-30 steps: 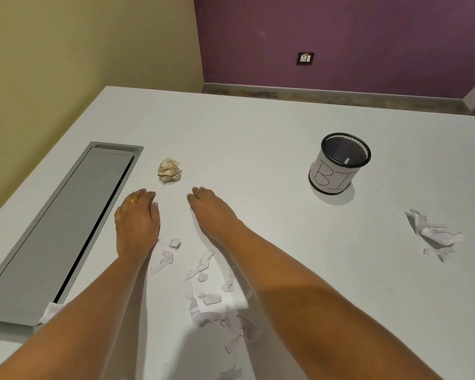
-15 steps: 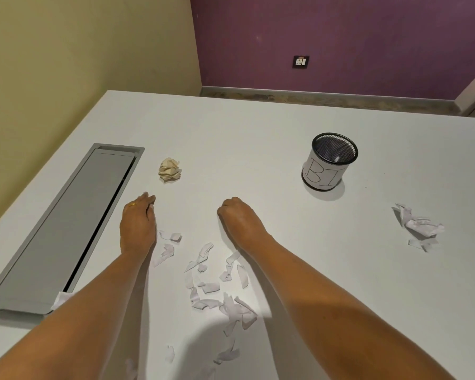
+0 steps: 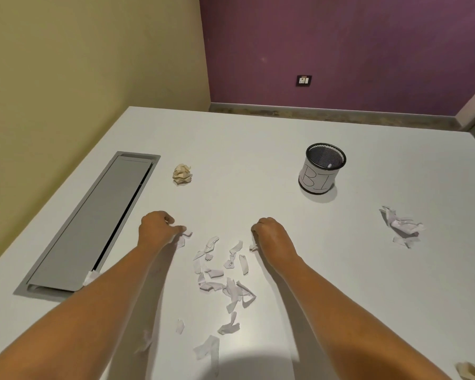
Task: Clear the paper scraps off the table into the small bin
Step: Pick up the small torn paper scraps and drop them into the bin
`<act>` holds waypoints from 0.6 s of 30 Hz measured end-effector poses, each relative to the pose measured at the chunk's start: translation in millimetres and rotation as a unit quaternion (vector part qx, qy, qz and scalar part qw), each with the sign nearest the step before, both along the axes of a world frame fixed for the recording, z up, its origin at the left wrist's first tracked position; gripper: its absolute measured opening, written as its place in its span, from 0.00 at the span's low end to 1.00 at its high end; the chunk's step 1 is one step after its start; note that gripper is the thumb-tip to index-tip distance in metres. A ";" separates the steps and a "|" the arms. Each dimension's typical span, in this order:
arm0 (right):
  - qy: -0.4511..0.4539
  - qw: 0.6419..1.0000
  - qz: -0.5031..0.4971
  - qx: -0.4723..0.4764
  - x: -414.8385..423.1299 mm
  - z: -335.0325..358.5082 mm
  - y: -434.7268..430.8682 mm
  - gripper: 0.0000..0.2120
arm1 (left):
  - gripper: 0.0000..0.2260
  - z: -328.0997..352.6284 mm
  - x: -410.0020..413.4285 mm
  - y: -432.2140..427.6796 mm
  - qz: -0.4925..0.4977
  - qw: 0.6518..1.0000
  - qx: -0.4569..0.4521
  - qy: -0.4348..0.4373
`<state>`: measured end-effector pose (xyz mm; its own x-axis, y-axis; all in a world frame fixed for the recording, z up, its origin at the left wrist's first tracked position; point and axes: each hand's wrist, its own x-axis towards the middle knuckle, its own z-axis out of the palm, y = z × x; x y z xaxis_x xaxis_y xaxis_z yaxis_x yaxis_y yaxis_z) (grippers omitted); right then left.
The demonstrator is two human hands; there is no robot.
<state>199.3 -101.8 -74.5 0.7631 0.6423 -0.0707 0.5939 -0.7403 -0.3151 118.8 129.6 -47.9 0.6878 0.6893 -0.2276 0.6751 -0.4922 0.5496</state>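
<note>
Both hands curled on the table (image 3: 258, 138): left hand (image 3: 155, 229) pinching a scrap (image 3: 187, 233), right hand (image 3: 269, 234) fisted, contents unclear. Torn scraps (image 3: 225, 278) between them, bin (image 3: 322, 168) at 1 o'clock.

Both hands curl down, so the fingertips of the left hand (image 3: 159, 229) and the right hand (image 3: 269, 234) are hidden, and what they pinch cannot be told. The left arm covers part of a white scrap (image 3: 89, 278) by the grey flap (image 3: 93, 223). A cream paper (image 3: 470, 371) is cut off at the bottom right corner. The writing on the small bin (image 3: 320, 176) curves out of sight.
</note>
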 end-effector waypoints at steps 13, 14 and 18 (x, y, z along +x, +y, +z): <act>0.039 0.995 -0.085 0.048 -12.8 2.0 -57.1 0.09 | 0.02 5.1 -2.7 -21.0 0.036 0.999 -0.008 -0.013; 0.059 0.992 -0.105 0.047 -11.2 2.7 -56.6 0.09 | 0.02 7.0 -0.8 -23.2 0.038 0.999 -0.005 -0.020; 0.115 0.983 -0.135 0.053 -4.8 6.4 -55.2 0.10 | 0.04 21.0 17.6 -39.5 0.020 0.998 -0.002 -0.051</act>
<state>194.6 -156.9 -68.0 0.8781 0.4324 -0.2048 0.2855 -0.8170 -0.5010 136.4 90.2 -26.9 0.6787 0.7167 -0.1602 0.6353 -0.4635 0.6177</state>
